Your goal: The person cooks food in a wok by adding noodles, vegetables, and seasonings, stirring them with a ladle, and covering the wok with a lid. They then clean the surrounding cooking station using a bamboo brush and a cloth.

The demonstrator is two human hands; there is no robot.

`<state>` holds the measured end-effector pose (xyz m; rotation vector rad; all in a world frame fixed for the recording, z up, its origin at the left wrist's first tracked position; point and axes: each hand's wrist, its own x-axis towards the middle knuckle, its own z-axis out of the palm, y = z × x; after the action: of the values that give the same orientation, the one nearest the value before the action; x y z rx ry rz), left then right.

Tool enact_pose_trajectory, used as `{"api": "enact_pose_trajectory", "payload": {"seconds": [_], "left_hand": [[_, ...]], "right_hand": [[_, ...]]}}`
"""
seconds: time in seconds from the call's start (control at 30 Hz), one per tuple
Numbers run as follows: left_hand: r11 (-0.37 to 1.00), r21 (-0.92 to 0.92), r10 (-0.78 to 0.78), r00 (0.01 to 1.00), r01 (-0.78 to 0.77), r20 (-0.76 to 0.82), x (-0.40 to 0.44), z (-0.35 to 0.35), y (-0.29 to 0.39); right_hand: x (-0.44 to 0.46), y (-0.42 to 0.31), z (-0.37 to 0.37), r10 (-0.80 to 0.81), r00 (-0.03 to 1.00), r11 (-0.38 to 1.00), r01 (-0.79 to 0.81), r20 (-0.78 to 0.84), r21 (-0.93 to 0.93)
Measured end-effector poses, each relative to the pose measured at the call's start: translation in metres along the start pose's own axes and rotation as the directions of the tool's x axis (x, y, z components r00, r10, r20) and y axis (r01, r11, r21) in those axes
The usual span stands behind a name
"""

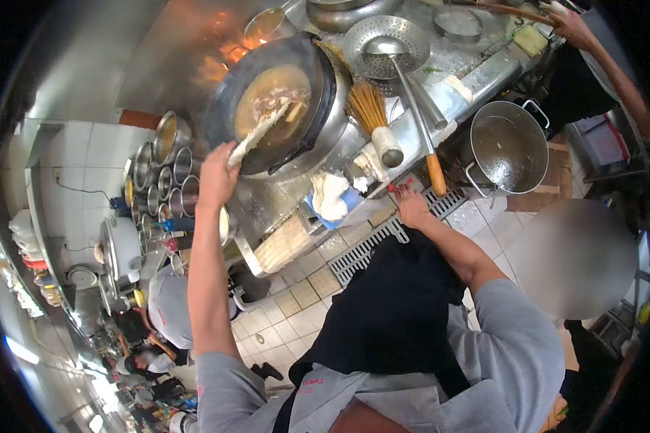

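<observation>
My left hand is closed at the near left rim of a dark wok. It grips one end of a long whitish strip, perhaps folded cloth; its exact kind I cannot make out. The strip reaches over the wok's brothy food, with pale pieces in it. Flames rise behind the wok. At the stove's front edge, the fingers of my right hand are closed round a small red knob, partly hidden by them.
Right of the wok are a perforated strainer, a ladle and a bamboo brush. Folded white cloth lies at the front edge. A large pot stands right, metal containers left. A co-worker's hand is at upper right.
</observation>
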<state>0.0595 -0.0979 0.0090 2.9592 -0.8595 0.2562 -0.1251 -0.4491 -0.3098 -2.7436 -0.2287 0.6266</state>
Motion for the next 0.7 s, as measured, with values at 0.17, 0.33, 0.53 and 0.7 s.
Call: {"api": "enact_pose_trajectory", "payload": {"seconds": [0.17,0.33,0.53,0.7], "left_hand": [[0.974,-0.138,-0.181,0.983,0.181,0.016,0.005,0.0,0.011],[0.96,-0.148,-0.236,0.971,0.239,0.037,0.002,-0.04,0.028],[0.922,-0.2,-0.332,0.943,0.332,0.038,-0.018,-0.083,0.036],[0.944,-0.071,-0.308,0.939,0.321,0.157,-0.02,-0.107,0.046]], "right_hand": [[0.031,0.021,0.025,0.016,0.985,0.957,0.034,0.17,-0.288],[0.021,0.019,0.011,-0.046,0.992,0.947,0.082,0.122,-0.311],[0.05,0.032,0.04,-0.11,0.994,0.976,0.113,0.025,-0.186],[0.042,0.034,0.034,-0.199,0.976,0.979,0.202,-0.084,0.025]]}}
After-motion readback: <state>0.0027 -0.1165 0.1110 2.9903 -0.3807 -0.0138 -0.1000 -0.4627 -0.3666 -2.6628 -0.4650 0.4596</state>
